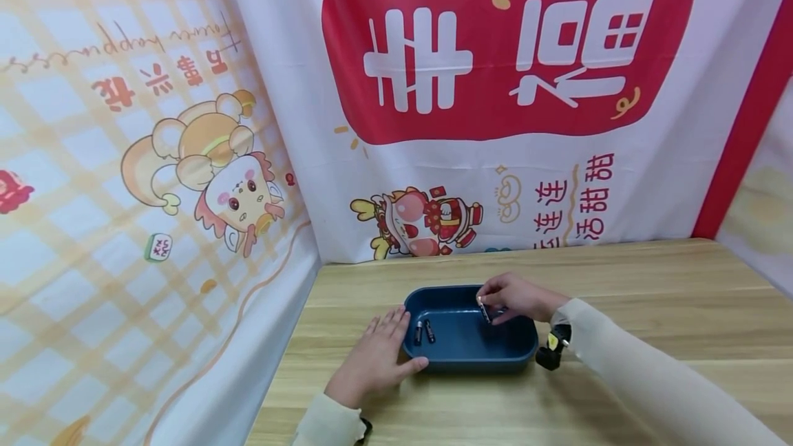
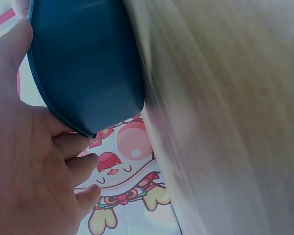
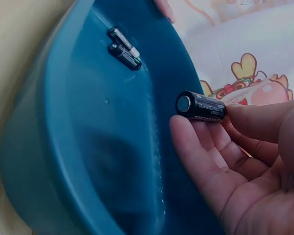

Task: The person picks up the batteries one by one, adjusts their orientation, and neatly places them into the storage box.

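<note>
A dark blue oblong basin (image 1: 471, 365) stands on the wooden table. Two black batteries (image 3: 123, 48) lie side by side on its floor, toward the left end in the head view. Over the right part of the basin, my right hand (image 1: 517, 296) pinches another black battery (image 3: 202, 106) between thumb and fingers, one flat end toward the wrist camera. My left hand (image 1: 379, 356) rests against the basin's left end with its fingers spread, the fingertips and thumb right at the rim (image 2: 49, 105).
The wooden table (image 1: 650, 308) extends around the basin. A white cloth (image 1: 297, 74) with a red panel hangs behind the table's back edge. Another printed cloth (image 1: 74, 281) hangs along the left side. Each wrist wears a dark strap, and a small black device (image 1: 551, 348) sits on the right one.
</note>
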Available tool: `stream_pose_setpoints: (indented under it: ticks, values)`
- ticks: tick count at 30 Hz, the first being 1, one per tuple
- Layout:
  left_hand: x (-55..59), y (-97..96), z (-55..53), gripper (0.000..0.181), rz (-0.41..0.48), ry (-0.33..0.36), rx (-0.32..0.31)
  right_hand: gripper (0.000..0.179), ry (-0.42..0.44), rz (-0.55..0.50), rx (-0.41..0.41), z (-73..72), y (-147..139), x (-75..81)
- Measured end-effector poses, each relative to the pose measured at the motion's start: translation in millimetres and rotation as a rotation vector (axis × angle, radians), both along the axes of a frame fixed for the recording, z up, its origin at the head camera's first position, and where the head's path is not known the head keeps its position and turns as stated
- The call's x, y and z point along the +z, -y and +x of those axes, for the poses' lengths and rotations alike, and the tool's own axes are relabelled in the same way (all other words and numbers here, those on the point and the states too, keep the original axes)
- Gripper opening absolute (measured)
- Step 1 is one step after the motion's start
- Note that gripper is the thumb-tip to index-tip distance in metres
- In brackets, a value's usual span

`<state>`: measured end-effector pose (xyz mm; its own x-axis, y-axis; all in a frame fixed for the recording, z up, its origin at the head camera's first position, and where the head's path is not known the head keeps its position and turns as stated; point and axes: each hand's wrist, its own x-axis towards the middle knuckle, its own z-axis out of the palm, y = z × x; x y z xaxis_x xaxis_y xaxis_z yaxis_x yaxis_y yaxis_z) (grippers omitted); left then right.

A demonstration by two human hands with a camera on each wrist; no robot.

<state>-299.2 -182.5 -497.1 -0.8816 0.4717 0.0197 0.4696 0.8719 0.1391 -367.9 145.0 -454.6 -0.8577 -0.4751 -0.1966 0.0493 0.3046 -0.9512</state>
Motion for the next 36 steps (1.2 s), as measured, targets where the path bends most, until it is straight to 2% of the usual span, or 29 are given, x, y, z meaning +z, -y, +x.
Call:
stream_pose_setpoints:
  ticks: [16, 36]
  values:
    - [-2.3, 1.5, 0.3, 0.097, -0.003, 0.011, 0.004, 0.019, -0.019, 0.031, -0.024, 3.1, 33.8, -14.5]
    - [-3.4, 2.6, -0.6, 0.095, -0.005, -0.001, -0.021, 0.016, -0.019, 0.072, -0.03, 2.4, 72.1, -25.6]
